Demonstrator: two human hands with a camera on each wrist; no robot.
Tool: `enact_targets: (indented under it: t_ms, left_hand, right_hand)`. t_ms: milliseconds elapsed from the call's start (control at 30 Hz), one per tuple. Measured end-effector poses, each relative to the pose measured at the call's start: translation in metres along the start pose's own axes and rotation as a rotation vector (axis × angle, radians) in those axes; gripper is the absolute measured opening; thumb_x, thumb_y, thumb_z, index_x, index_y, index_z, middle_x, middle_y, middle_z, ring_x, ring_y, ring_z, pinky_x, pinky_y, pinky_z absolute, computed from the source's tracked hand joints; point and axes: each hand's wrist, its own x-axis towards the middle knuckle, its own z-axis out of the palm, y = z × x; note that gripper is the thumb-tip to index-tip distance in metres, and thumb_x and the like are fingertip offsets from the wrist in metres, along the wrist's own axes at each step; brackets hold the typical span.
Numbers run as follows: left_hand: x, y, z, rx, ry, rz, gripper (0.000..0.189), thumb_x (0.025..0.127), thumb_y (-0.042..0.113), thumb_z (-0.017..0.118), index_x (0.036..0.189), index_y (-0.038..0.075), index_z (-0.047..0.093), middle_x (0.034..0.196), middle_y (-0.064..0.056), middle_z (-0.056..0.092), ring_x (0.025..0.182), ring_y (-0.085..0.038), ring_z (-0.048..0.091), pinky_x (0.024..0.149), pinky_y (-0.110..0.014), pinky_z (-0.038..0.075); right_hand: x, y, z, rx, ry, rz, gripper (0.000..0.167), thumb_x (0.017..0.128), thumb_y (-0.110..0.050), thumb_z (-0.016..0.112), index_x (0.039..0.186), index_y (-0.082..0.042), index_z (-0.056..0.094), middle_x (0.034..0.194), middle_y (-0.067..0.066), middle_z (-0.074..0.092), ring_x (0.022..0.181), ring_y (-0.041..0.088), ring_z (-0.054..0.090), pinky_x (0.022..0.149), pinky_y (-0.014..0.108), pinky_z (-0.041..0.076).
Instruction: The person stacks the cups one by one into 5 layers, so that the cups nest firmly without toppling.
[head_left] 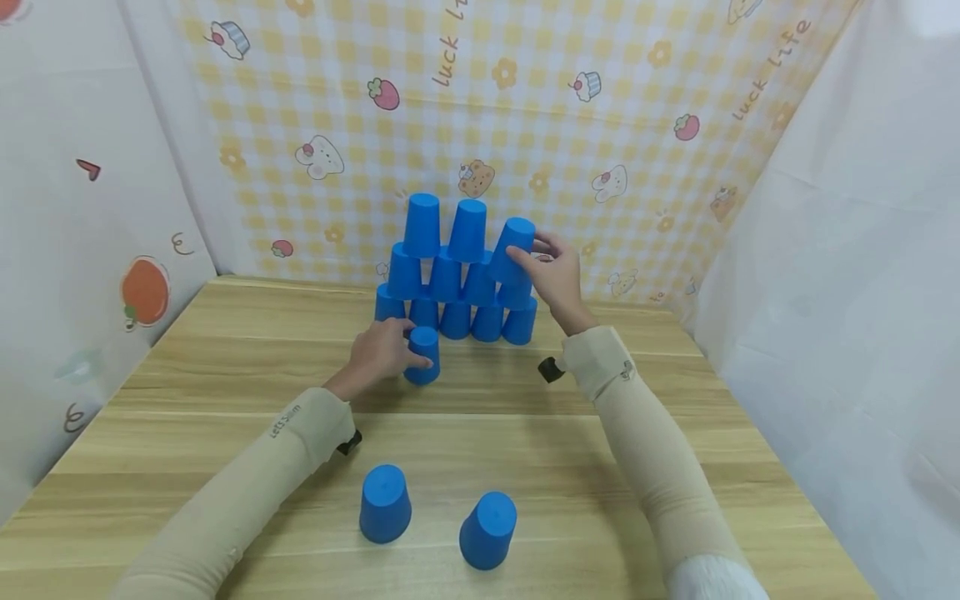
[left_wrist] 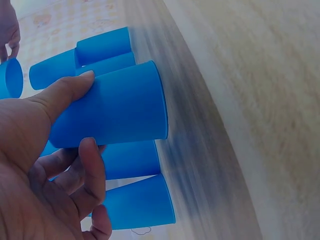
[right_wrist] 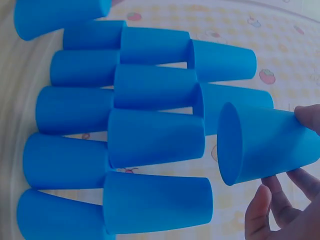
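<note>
Upside-down blue plastic cups form a stack (head_left: 455, 320) at the back of the table, with several in each of the lower two rows and two on top. My right hand (head_left: 557, 275) pinches another blue cup (right_wrist: 270, 145), mouth down and slightly tilted, near the right end of the top row. In the right wrist view, a gap shows between its rim and the second row. Low before the stack's left half, my left hand (head_left: 384, 348) grips a blue cup (left_wrist: 115, 107) between thumb and fingers, also mouth down.
Two more blue cups stand upside down near the front of the wooden table, one on the left (head_left: 385, 504) and one on the right (head_left: 487, 533). A yellow checked cloth (head_left: 495, 125) hangs close behind the stack, and white cloth (head_left: 847, 250) flanks the table.
</note>
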Motion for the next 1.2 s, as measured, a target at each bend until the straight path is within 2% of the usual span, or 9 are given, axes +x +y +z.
enact_targets:
  t_ms: [233, 533, 733, 867, 1033, 1200]
  left_hand:
    - [0.000, -0.001, 0.001, 0.005, -0.007, -0.004, 0.069, 0.079, 0.039, 0.084, 0.131, 0.003, 0.058, 0.117, -0.016, 0.068, 0.102, -0.032, 0.064, 0.084, -0.049, 0.053]
    - [-0.002, -0.004, 0.004, 0.022, -0.019, 0.005, 0.071, 0.080, 0.040, 0.083, 0.134, 0.002, 0.056, 0.116, -0.017, 0.069, 0.096, -0.029, 0.067, 0.079, -0.045, 0.055]
    - [-0.002, -0.006, 0.004, 0.013, -0.057, 0.003, 0.077, 0.081, 0.040, 0.082, 0.140, 0.002, 0.050, 0.122, -0.018, 0.066, 0.104, -0.031, 0.065, 0.084, -0.048, 0.054]
    - [-0.002, -0.003, 0.000, -0.007, -0.077, 0.039, 0.079, 0.083, 0.040, 0.080, 0.143, 0.002, 0.047, 0.129, -0.018, 0.063, 0.112, -0.033, 0.062, 0.089, -0.050, 0.053]
    - [-0.002, 0.014, -0.019, -0.095, -0.038, 0.095, 0.076, 0.083, 0.042, 0.080, 0.141, 0.005, 0.048, 0.132, -0.016, 0.060, 0.117, -0.034, 0.059, 0.094, -0.053, 0.050]
    - [-0.002, 0.046, -0.061, -0.166, 0.015, 0.115, 0.078, 0.083, 0.042, 0.080, 0.142, 0.006, 0.044, 0.140, -0.018, 0.053, 0.127, -0.037, 0.051, 0.099, -0.057, 0.046]
  right_hand:
    - [0.019, -0.003, 0.003, -0.024, 0.023, 0.061, 0.060, 0.086, -0.045, 0.075, 0.135, -0.015, 0.059, 0.130, 0.009, 0.062, 0.115, 0.026, 0.061, 0.098, 0.046, 0.049]
    - [0.034, -0.001, 0.005, -0.067, 0.016, 0.093, 0.060, 0.087, -0.044, 0.074, 0.137, -0.015, 0.058, 0.132, 0.009, 0.061, 0.119, 0.028, 0.060, 0.101, 0.048, 0.047]
    - [0.038, 0.003, 0.007, -0.085, -0.008, 0.092, 0.056, 0.088, -0.043, 0.074, 0.135, -0.015, 0.059, 0.132, 0.008, 0.062, 0.120, 0.027, 0.060, 0.101, 0.047, 0.047]
    - [0.042, 0.008, 0.005, -0.078, -0.022, 0.096, 0.058, 0.087, -0.044, 0.074, 0.135, -0.015, 0.060, 0.132, 0.007, 0.062, 0.120, 0.026, 0.060, 0.101, 0.046, 0.048]
    - [0.040, 0.011, -0.001, -0.080, -0.046, 0.063, 0.064, 0.086, -0.044, 0.076, 0.138, -0.013, 0.056, 0.137, 0.008, 0.060, 0.123, 0.027, 0.058, 0.102, 0.045, 0.047]
    - [0.020, 0.010, -0.015, -0.110, -0.069, -0.010, 0.056, 0.089, -0.034, 0.075, 0.135, -0.006, 0.057, 0.135, 0.013, 0.059, 0.122, 0.030, 0.056, 0.100, 0.043, 0.048]
